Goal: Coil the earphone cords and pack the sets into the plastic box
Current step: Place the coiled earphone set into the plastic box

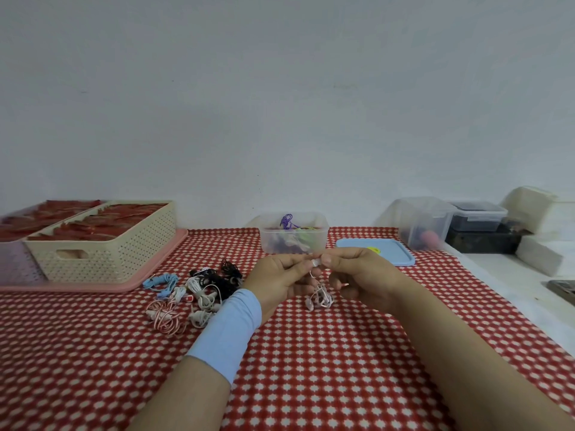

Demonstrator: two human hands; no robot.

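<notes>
1. The earphone set [320, 298] being handled is pinkish white. A thin cord drops from the fingertips into a small loose bundle, with an earbud showing at its lower left. I cannot tell whether the bundle hangs just above the table [311, 368] or touches its red-and-white checked cloth.
2. The left hand [280, 276], with a pale blue sleeve [230, 334] on the forearm, has its fingers curled and pinches the top end of that cord.
3. The right hand [357, 272] meets it fingertip to fingertip. Its thumb and forefinger pinch the same small white piece between the two hands.
4. The plastic box [294, 241] stands upright just behind the hands, clear and uncovered. Cords lie inside, and a purple cord [287, 220] loops above the rim.
5. A blue lid [389, 256] lies flat just right of the box.
6. Left of the hands lies a heap of earphone sets [199, 293] in black, white, light blue and pink-striped, tangled and touching one another.
7. Further left, a cream basket [102, 253] sits on a pink tray [93, 287].
</notes>
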